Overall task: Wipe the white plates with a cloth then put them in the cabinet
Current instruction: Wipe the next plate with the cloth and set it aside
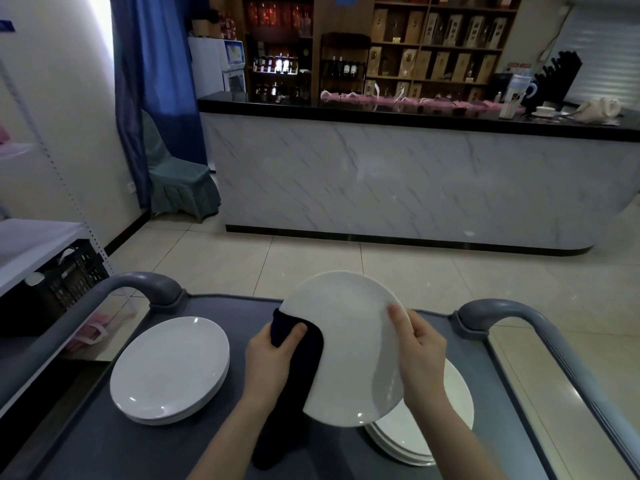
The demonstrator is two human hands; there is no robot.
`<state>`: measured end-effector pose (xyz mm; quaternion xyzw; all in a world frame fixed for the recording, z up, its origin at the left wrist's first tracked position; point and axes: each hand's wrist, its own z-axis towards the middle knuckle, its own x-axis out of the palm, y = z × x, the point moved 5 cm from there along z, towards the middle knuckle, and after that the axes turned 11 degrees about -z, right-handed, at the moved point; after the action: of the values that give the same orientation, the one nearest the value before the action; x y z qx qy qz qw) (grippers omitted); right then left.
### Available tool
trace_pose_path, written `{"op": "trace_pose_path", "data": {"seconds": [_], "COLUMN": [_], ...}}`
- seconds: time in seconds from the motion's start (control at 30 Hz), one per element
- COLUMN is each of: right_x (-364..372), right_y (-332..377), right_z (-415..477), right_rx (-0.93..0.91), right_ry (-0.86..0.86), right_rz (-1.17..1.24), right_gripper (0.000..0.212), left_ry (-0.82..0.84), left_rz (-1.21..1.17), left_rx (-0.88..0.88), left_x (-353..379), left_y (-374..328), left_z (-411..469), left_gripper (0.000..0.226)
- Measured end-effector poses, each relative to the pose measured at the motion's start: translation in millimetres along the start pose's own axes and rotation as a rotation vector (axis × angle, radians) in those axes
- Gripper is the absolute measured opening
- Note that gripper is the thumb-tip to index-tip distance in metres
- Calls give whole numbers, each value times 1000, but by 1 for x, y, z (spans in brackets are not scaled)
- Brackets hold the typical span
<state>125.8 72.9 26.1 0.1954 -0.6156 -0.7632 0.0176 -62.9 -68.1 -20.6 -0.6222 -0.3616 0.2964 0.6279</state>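
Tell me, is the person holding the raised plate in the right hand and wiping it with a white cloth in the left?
Not quite: the head view shows the cloth is dark, nearly black, not white. Otherwise yes: the right hand holds the raised plate and the left hand presses the cloth to it.

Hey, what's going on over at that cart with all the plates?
A person is wiping a white plate over a grey cart. The right hand holds the plate tilted up by its right edge, while the left hand presses a dark cloth against its lower left side. One stack of white plates sits on the left of the cart, and a second stack sits under the held plate. Nothing has gone to a cabinet yet.
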Motion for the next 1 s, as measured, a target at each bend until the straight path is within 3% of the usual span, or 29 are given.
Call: {"op": "trace_pose_path", "data": {"seconds": [0.07, 0.2, 0.3, 0.37, 0.43, 0.53, 0.67, 0.73, 0.93, 1.0], "right_x": [2, -4, 4, 19, 24, 17, 5, 6, -4, 2], "right_y": [-5, 6, 21, 28, 29, 26, 5, -2, 12, 18], "right_z": [-5, 3, 14, 14, 12, 11, 6, 2, 20, 22], "right_rx": [41, -107, -215, -311, -346, -304, -26, 85, -81, -165], "right_ry": [3, 256, 471, 568, 563, 460, 107, 41, 155, 279], "right_rz": [5, -179, -334, -514, -530, -383, -37, 61, -168, -258], "right_gripper": [39, 10, 15, 2, 16, 22, 35, 35, 31, 34], "left_ry": [-38, -18, 143, 255, 287, 215, 11, -64, 83, 174], "left_rz": [-42, 43, 207, 288, 291, 211, -1, -92, 38, 106], "left_rx": [-38, 55, 168, 191, 174, 139, 1, -60, 33, 95], "left_x": [-2, -10, 1, 13, 17, 9, -3, -3, 0, 7], "left_y": [3, -12, -26, -28, -26, -20, -1, 5, -9, -20], "left_z": [-2, 5, 7, 3, 2, 5, 4, 0, 9, 13], "left_gripper": [8, 13, 20, 31, 38, 26, 8, 7, 8, 10]}}
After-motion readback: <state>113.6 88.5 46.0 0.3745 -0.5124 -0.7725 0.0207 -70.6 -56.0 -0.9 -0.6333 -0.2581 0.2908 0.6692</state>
